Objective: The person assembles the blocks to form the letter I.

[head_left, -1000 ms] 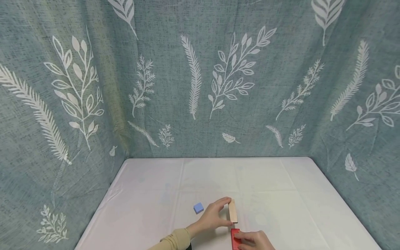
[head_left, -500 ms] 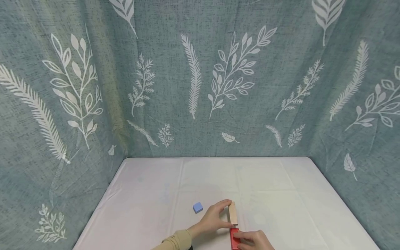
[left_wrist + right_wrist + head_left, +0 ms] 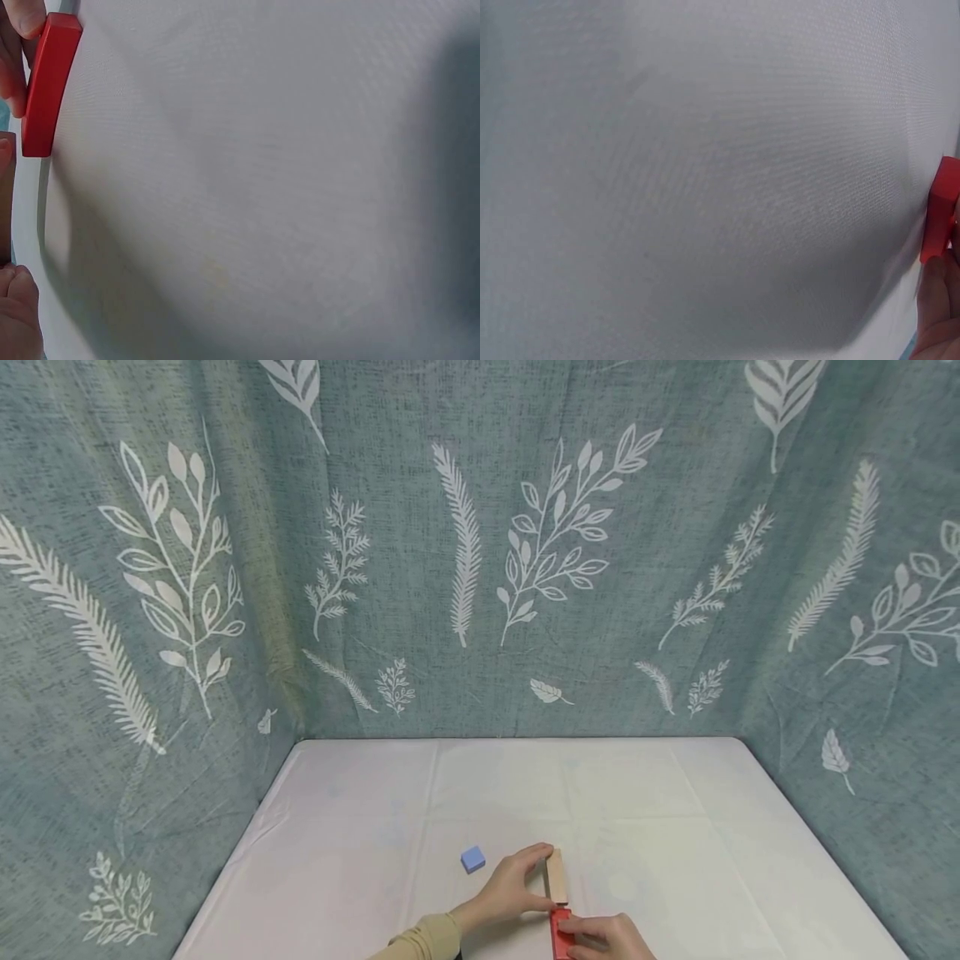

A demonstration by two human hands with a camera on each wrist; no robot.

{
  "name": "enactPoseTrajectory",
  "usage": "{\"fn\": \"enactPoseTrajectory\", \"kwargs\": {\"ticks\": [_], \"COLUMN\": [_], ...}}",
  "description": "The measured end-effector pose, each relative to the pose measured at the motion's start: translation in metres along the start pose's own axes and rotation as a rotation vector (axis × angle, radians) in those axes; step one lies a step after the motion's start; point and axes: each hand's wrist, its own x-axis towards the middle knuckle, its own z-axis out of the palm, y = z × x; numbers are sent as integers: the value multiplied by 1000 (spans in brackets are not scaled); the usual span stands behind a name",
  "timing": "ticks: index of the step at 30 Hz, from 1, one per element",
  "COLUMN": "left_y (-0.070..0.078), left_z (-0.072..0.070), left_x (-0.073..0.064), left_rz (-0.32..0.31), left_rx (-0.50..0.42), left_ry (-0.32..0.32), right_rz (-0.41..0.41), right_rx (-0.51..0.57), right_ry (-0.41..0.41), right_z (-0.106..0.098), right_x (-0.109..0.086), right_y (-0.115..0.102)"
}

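In the head view, my left hand (image 3: 510, 887) spans a plain wooden block (image 3: 555, 875) lengthwise, fingers at its far end and thumb at its near end. A red block (image 3: 559, 933) lies just nearer, almost end to end with the wooden one; my right hand (image 3: 611, 935) grips it. Whether the two blocks touch is hard to tell. The left wrist view catches the red block (image 3: 51, 86) and a sliver of the wooden block (image 3: 6, 202) at its left edge. At the right wrist view's right edge, fingers (image 3: 936, 300) hold the red block (image 3: 941, 210).
A small blue block (image 3: 473, 859) sits on the white-covered table (image 3: 360, 827), left of my left hand. Green-blue curtains (image 3: 405, 568) with white leaf prints stand behind the table and along both sides.
My left hand has drawn the wooden block nearer, narrowing the gap to the red block. My right hand has stayed nearly in place on the red block.
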Motion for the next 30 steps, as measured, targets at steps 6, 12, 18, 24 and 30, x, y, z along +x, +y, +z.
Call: {"fn": "enactPoseTrajectory", "kwargs": {"ticks": [6, 12, 18, 24, 30], "left_y": [0, -3, -5, -7, -8], "left_z": [1, 1, 1, 1, 1], "left_x": [1, 3, 3, 3, 4], "left_rz": [-21, -29, -21, -43, -54], "left_rx": [9, 31, 58, 40, 16], "left_ry": [-14, -30, -48, -62, -90], "right_rz": [2, -10, 7, 43, 95], "right_rx": [-1, -5, 2, 20, 28], "right_ry": [2, 8, 5, 1, -16], "right_z": [0, 0, 0, 1, 0], "right_x": [0, 0, 0, 1, 0], "right_y": [-2, -1, 0, 0, -1]}}
